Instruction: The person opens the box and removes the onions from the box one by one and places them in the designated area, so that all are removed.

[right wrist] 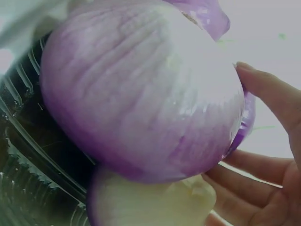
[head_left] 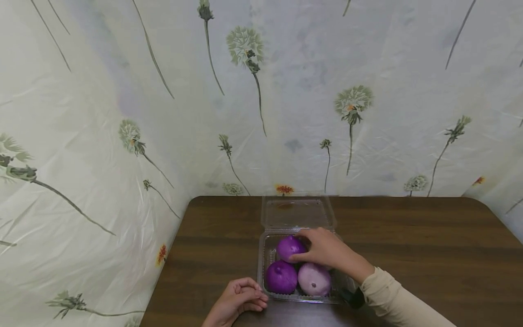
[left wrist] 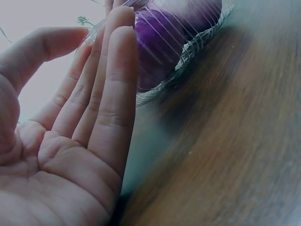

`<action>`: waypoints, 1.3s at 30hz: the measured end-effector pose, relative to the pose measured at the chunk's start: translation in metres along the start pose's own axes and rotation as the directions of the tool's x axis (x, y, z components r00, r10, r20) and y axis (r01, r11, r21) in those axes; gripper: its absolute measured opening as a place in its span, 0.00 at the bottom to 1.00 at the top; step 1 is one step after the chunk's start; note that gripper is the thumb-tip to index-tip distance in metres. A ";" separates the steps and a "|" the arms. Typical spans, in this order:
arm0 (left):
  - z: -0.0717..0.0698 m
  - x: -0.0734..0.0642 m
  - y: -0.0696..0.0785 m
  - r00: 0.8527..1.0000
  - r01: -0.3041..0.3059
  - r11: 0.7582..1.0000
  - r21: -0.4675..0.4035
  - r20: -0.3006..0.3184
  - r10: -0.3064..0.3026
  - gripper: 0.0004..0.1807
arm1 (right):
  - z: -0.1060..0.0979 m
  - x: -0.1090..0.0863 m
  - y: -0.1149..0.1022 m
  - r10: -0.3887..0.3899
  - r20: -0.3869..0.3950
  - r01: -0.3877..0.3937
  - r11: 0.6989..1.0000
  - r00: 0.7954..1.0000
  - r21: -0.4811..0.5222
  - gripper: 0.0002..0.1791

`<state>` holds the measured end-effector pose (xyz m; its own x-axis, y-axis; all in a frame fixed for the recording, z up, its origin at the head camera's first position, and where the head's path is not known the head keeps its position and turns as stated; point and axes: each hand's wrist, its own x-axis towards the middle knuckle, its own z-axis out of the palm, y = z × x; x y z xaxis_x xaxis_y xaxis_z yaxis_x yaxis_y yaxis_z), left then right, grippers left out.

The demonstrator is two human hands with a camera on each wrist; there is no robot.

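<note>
A clear plastic clamshell box (head_left: 261,272) sits on the table, its lid (head_left: 298,214) folded back. My right hand (head_left: 327,250) reaches over the box and grips a bright purple onion (head_left: 289,247) at the back left, thumb on the near side and fingers on the far side. In front of it lie a darker purple onion (head_left: 281,278) and a pale purple onion (head_left: 314,280). The right wrist view shows the pale onion (right wrist: 141,94) up close, above a cream-coloured bulb (right wrist: 150,200). My left hand (head_left: 241,297) touches the box's front left corner with fairly straight fingers (left wrist: 117,80).
Beneath the box is a brown wooden table (head_left: 429,254) with rounded back corners. A pale dandelion-print sheet (head_left: 294,113) hangs behind and at the left. A dark object (head_left: 352,297) shows below the right wrist, at the box's front right.
</note>
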<state>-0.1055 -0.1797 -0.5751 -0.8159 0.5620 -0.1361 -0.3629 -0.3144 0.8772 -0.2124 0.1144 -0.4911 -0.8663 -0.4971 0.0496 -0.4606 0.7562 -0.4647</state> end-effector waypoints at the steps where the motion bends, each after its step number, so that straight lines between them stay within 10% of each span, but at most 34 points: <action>1: 0.000 0.000 0.000 1.000 -0.001 1.000 -0.002 0.002 0.001 0.07 | 0.000 -0.001 0.001 -0.011 -0.008 0.011 1.000 1.000 0.007 0.38; 13: -0.001 0.001 -0.001 1.000 -0.011 1.000 -0.013 0.006 0.011 0.07 | -0.006 -0.011 0.008 -0.088 -0.092 0.094 0.993 0.992 0.066 0.38; 22: -0.001 0.001 -0.001 1.000 -0.017 1.000 -0.016 0.013 0.018 0.07 | -0.009 -0.021 0.018 -0.119 -0.124 0.156 0.922 0.985 0.354 0.37; 39: -0.002 0.001 -0.002 0.998 -0.043 0.999 -0.015 0.041 0.044 0.08 | -0.017 -0.039 0.031 -0.145 -0.298 0.243 0.914 0.944 0.326 0.38</action>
<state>-0.1062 -0.1801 -0.5781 -0.8116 0.5789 -0.0787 -0.3342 -0.3495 0.8753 -0.1958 0.1646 -0.4920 -0.8083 -0.4518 0.3776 -0.5684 0.4316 -0.7004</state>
